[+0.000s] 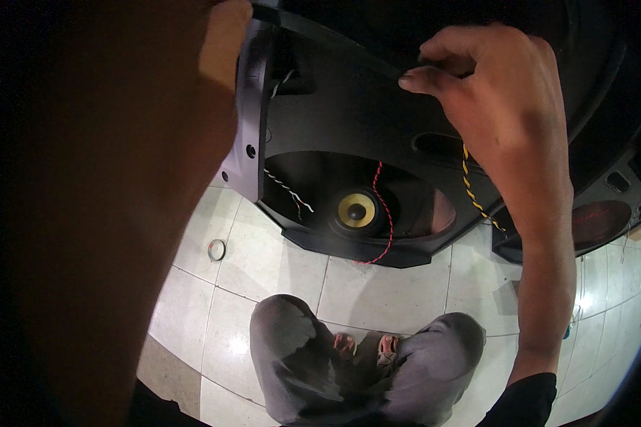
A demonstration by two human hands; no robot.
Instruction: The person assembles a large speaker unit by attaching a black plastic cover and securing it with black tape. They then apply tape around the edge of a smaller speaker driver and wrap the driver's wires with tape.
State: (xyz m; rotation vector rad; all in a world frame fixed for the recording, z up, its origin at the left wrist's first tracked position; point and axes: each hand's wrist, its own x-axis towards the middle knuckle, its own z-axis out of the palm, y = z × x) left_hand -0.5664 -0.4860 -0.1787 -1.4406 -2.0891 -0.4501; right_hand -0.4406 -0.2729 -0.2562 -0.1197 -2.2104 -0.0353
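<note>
A black cabinet (342, 114) with a large oval opening stands before me. Behind that opening sits a round speaker (357, 211) with a yellow cone and dark centre. My right hand (495, 78) is over the cabinet's upper right, thumb and forefinger pinched close beside a dark curved edge; what lies between them is too dark to make out. At the upper left, my left hand (224, 43) is by the cabinet's pale side (248, 160), its fingers hidden. A red-and-black twisted wire (389, 220) hangs across the opening. A yellow-and-black twisted wire (468, 181) dangles below my right hand.
White twisted wires (288, 188) stick out at the opening's left. A second black cabinet (598, 220) stands at the right. On the tiled floor (263, 267) lies a small roll of tape (216, 250). My knees in grey trousers (285, 356) are below.
</note>
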